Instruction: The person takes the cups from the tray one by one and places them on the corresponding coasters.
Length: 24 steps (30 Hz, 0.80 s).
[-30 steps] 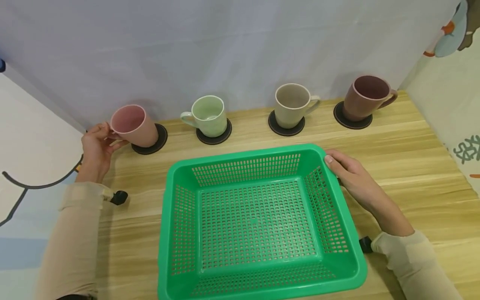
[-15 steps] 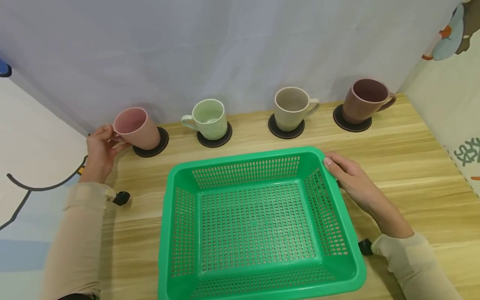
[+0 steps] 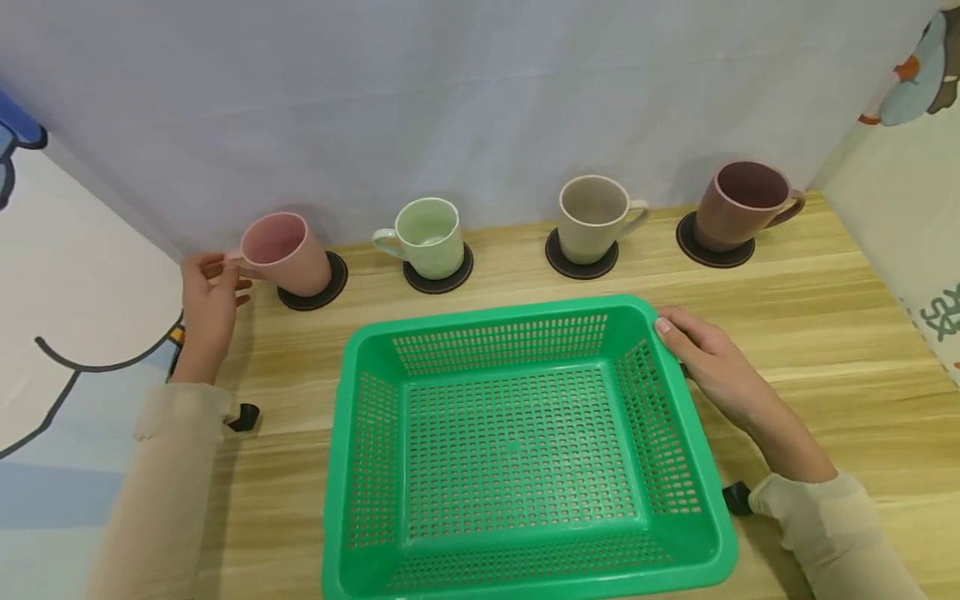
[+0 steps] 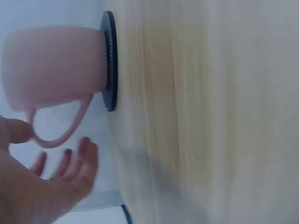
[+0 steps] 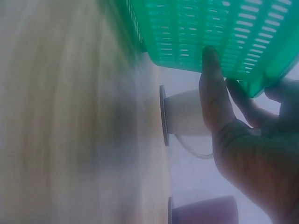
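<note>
A pink mug (image 3: 288,254) stands upright on a black round coaster (image 3: 330,287) at the left, its handle toward my left hand (image 3: 208,304). In the left wrist view the thumb (image 4: 18,131) is right at the handle (image 4: 58,137), while the other fingers are spread apart from it. My right hand (image 3: 720,367) grips the green plastic basket (image 3: 528,308) by its far right corner, thumb over the rim. The right wrist view shows fingers against the basket's perforated outer wall (image 5: 187,35). Only its mesh floor shows inside the basket.
Along the back of the wooden table (image 3: 810,333) stand a pale green mug (image 3: 431,246), a beige mug (image 3: 588,229) and a dark red mug (image 3: 738,212), each on a black coaster. A grey cloth wall (image 3: 480,108) rises close behind them.
My left hand's fingers have loosened and drawn back from the pink mug's handle; the mug stays on its coaster. My right hand keeps its grip on the basket. The view shifts slightly.
</note>
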Motion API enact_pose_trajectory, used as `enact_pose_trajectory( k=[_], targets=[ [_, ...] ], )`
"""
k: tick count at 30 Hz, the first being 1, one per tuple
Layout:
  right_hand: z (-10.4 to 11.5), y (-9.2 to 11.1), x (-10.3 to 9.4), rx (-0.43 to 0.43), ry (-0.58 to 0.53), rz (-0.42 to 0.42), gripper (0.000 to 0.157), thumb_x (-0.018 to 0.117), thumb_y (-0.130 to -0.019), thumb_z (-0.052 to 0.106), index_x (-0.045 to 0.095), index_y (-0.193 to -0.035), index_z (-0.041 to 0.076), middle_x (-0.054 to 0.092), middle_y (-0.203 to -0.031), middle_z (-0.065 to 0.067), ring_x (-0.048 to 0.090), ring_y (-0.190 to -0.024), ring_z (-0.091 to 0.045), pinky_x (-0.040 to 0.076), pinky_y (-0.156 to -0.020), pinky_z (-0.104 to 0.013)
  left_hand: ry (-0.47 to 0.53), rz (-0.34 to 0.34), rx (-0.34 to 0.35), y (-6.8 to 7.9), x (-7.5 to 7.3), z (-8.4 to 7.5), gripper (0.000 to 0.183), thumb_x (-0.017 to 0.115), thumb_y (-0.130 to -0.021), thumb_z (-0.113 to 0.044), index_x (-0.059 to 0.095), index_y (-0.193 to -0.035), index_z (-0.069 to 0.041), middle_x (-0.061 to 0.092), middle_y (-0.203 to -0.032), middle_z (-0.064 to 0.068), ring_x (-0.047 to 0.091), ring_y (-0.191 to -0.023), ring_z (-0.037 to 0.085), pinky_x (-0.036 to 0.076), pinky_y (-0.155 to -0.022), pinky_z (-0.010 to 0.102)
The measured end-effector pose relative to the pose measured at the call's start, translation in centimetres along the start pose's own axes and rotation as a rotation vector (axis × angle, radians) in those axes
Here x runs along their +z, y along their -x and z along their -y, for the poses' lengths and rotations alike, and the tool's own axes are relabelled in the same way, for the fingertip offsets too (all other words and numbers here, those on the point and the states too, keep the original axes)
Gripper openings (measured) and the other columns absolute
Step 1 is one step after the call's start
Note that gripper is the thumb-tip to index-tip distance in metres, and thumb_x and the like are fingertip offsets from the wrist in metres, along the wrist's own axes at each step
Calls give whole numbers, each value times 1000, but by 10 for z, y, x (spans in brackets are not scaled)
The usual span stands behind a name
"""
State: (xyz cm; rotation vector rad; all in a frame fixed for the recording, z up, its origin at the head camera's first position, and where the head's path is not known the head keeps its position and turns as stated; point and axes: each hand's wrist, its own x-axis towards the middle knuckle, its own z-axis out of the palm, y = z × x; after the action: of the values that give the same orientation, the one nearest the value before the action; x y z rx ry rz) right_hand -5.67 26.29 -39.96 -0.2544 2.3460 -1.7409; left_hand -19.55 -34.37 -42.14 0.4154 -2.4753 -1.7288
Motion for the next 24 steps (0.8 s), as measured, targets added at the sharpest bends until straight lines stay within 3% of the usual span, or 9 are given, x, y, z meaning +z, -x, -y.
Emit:
enact_pose_trajectory(
  k=[3, 8, 11, 15, 18, 20, 24],
  targets=[
    [-1, 0, 0, -3, 8, 1, 38, 38, -115, 27, 57, -138, 3, 72, -106, 7, 72, -87, -6, 63, -72, -28, -135, 8, -40, 16, -4, -2, 53, 41, -110, -35, 25, -154, -9, 41, -119, -16, 62, -94, -3, 54, -83, 10],
    [-4, 2, -1, 1, 17, 10, 40, 38, -115, 28, 56, -139, 2, 71, -107, 8, 72, -87, -6, 63, -72, -29, -96, -26, -110, 48, -6, -6, 41, 47, -108, -23, 31, -145, -14, 46, -113, -13, 65, -84, -6, 54, -76, 9],
    [-5, 3, -2, -2, 27, 18, 41, 36, -116, 29, 55, -140, 1, 71, -108, 8, 72, -88, -6, 63, -72, -29, -123, 3, -108, 69, -4, -8, 41, 47, -109, -23, 33, -146, -13, 48, -115, -14, 65, -86, -6, 55, -78, 9],
    [-5, 5, -4, -8, 45, 22, 43, 35, -116, 29, 54, -142, 0, 70, -109, 9, 71, -88, -6, 63, -73, -28, -214, 99, -28, 97, 2, -11, 44, 48, -110, -25, 36, -147, -6, 52, -124, -6, 63, -89, -8, 54, -80, 10],
    [-5, 6, -4, -8, 59, 7, 44, 36, -116, 29, 54, -141, -1, 70, -108, 9, 71, -88, -7, 63, -73, -28, -297, 179, 66, 114, 7, -15, 45, 49, -110, -23, 38, -147, -1, 56, -133, 9, 62, -95, -3, 50, -81, 9],
    [-5, 8, -3, -7, 70, 1, 45, 35, -116, 30, 54, -141, -2, 69, -107, 9, 71, -88, -7, 63, -73, -29, -363, 225, 128, 124, 9, -17, 47, 49, -110, -23, 38, -149, 2, 55, -138, 19, 64, -104, 9, 49, -85, 14],
    [-6, 10, -4, 3, 103, -6, 52, 28, -117, 35, 53, -142, -3, 69, -111, 10, 71, -96, -3, 64, -77, -29, -452, 303, 222, 138, 12, -19, 50, 47, -111, -23, 36, -152, 4, 50, -145, 28, 61, -118, 39, 51, -97, 42]
  ],
)
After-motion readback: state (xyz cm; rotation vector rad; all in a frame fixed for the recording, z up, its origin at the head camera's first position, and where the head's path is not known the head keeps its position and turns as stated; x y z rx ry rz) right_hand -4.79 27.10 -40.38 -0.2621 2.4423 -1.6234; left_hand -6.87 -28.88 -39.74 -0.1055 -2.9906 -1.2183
